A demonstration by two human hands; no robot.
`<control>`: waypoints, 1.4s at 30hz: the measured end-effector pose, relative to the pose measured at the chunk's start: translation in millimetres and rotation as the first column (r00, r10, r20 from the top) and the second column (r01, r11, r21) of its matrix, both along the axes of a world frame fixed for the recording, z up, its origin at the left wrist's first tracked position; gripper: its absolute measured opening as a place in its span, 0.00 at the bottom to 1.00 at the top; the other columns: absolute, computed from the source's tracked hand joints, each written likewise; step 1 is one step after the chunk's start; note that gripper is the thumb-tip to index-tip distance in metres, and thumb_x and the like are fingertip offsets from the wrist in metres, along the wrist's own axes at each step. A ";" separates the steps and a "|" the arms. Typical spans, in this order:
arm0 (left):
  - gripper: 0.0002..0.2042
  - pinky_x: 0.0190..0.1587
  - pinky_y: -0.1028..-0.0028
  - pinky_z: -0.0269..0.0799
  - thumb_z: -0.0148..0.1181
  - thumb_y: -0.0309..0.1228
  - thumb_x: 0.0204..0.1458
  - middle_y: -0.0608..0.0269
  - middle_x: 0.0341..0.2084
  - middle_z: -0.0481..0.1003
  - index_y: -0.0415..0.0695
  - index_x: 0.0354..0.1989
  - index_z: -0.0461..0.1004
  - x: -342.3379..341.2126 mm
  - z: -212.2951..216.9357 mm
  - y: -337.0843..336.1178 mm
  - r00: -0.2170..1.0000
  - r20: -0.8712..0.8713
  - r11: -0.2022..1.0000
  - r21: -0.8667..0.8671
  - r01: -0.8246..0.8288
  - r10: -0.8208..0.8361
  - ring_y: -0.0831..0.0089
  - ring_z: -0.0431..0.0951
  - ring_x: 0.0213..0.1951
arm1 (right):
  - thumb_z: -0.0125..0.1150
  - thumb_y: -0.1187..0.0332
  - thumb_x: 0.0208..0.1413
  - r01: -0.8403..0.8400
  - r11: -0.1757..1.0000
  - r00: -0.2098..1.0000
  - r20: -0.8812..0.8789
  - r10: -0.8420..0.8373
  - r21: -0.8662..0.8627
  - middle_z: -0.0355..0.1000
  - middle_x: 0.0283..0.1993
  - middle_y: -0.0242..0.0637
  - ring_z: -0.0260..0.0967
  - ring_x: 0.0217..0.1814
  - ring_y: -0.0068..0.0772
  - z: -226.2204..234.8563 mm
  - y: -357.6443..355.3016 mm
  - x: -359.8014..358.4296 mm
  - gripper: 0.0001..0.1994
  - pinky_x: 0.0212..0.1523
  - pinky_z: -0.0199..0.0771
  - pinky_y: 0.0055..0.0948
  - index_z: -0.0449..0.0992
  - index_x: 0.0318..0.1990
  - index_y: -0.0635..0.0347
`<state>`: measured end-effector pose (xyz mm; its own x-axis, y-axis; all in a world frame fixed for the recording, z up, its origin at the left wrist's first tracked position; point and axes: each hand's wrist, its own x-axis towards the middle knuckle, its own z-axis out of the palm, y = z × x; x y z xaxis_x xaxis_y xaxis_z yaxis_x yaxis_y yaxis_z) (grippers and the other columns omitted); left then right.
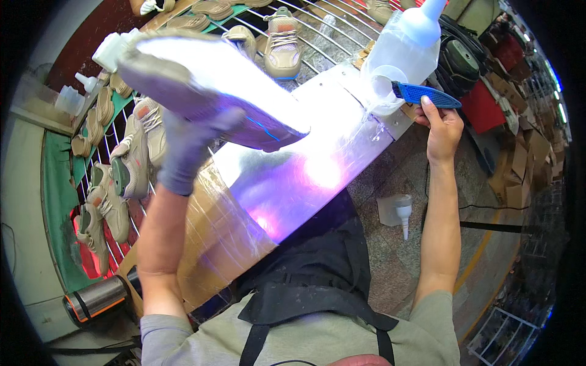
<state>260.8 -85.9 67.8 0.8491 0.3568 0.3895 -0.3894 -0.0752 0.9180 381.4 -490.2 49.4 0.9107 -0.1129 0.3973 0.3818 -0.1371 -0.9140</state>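
Observation:
My left hand [190, 143], in a grey glove, is closed round a beige shoe [177, 91]. The shoe is held bottom up over the bench, its pale underside washed out by bright light. A thin blue line glows along the shoe's side near one end. My bare right hand [441, 125] pinches a blue-handled brush [432, 96] between thumb and fingers. The brush's dark end is at the round side opening of a translucent plastic bottle [406, 52]; whether its tip is inside cannot be told. That bottle stands at the metal-topped bench's [342, 131] far right corner.
Several beige shoes [284, 46] stand on a metal bar rack [314, 21] beyond and left of the bench. Loose soles [105, 105] lie at the rack's left edge. A steel flask [97, 299] is at lower left. Cardboard boxes [528, 155] are piled at right.

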 end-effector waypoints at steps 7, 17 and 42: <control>0.29 0.66 0.52 0.67 0.58 0.46 0.62 0.54 0.65 0.69 0.46 0.69 0.64 -27.1 6.6 57.2 0.761 0.437 0.602 -0.466 0.648 -0.480 0.58 0.72 0.62 | 0.69 0.66 0.61 0.086 0.986 0.996 0.009 -0.085 -0.146 0.78 0.31 0.31 0.73 0.30 0.17 0.3 -4.6 17.0 0.09 0.31 0.73 0.20 0.82 0.39 0.64; 0.35 0.65 0.62 0.72 0.62 0.35 0.57 0.52 0.61 0.71 0.37 0.72 0.58 -38.6 -39.7 -25.4 0.810 -0.047 0.578 -0.724 0.375 -0.585 0.62 0.76 0.60 | 0.66 0.63 0.55 0.011 0.652 1.000 0.008 -0.008 -0.758 0.81 0.32 0.45 0.78 0.32 0.39 22.5 18.3 34.1 0.12 0.39 0.76 0.35 0.83 0.40 0.63; 0.42 0.66 0.68 0.66 0.68 0.35 0.26 0.49 0.55 0.77 0.32 0.60 0.75 -21.4 -72.3 6.5 0.594 -0.387 0.694 -0.549 0.466 -0.705 0.63 0.78 0.57 | 0.62 0.67 0.64 -0.339 0.862 0.825 -0.320 0.465 0.378 0.81 0.37 0.42 0.79 0.33 0.30 -5.6 18.6 -39.8 0.11 0.35 0.82 0.27 0.78 0.46 0.67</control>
<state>239.5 -79.4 -4.6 0.9260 -0.2946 -0.2361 0.3356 0.3558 0.8722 341.6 -471.6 43.8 0.9694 0.2453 0.0108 -0.0513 0.2454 -0.9681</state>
